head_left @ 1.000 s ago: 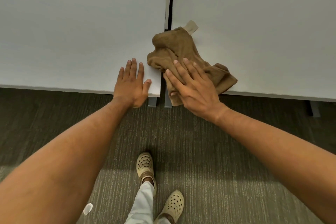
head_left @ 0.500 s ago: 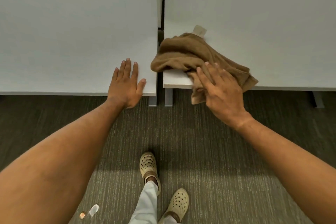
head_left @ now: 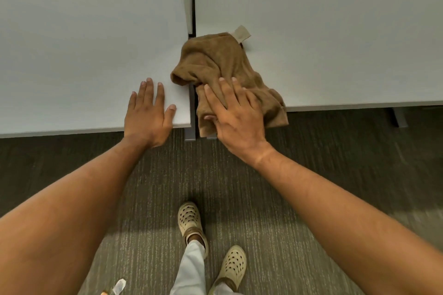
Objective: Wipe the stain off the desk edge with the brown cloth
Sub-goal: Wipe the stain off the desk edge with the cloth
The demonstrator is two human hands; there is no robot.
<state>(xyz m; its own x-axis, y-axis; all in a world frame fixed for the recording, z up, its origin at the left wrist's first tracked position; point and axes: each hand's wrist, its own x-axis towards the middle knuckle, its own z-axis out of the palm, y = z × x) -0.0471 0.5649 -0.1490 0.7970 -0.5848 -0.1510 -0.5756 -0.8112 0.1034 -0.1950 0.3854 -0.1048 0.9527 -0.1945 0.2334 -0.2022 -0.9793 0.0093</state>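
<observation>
The brown cloth [head_left: 223,67] lies crumpled on the near left corner of the right white desk [head_left: 335,31], draping over its front edge and over the gap between the desks. My right hand [head_left: 236,117] presses flat on the cloth's near part, fingers spread, thumb tucked under the hanging fold at the desk edge. My left hand [head_left: 148,115] rests flat, fingers apart, on the near right corner of the left white desk [head_left: 84,43], holding nothing. The stain is hidden under the cloth or not visible.
A narrow gap [head_left: 191,2] separates the two desks, with grey desk legs [head_left: 190,135] below it. Another leg [head_left: 399,117] stands at the right. Dark carpet [head_left: 311,155] lies below, with my shoes [head_left: 189,219] and a small scrap [head_left: 118,286] on it.
My right hand has slid the cloth back to the left, onto the desk corner and over the gap. My left hand has stayed flat on the left desk.
</observation>
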